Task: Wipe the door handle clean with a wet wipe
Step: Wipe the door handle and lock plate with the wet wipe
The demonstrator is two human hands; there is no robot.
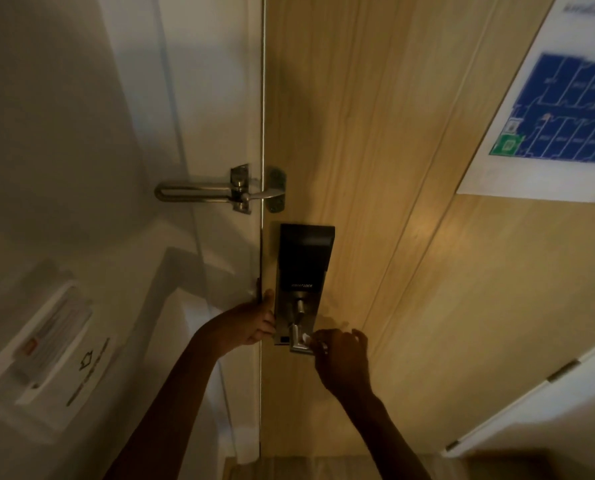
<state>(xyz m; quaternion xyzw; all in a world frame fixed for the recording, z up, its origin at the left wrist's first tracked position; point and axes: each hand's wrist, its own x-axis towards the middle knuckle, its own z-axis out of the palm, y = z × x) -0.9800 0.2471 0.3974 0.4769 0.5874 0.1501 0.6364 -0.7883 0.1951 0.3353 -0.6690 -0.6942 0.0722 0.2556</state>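
Note:
A metal lever door handle (298,342) sticks out from the bottom of a black and silver lock plate (301,271) on a light wooden door (375,168). My right hand (342,360) is shut on a small white wet wipe (307,338), and the wipe is pressed against the handle's right side. Only a corner of the wipe shows past my fingers. My left hand (251,323) grips the door's edge just left of the lock plate, at handle height.
A metal swing-bar door guard (219,192) bridges the white frame and the door above the lock. A blue floor-plan sign (559,109) hangs on the door at upper right. A white wall panel with a notice (46,348) sits low left. A white hinged door (548,403) stands at lower right.

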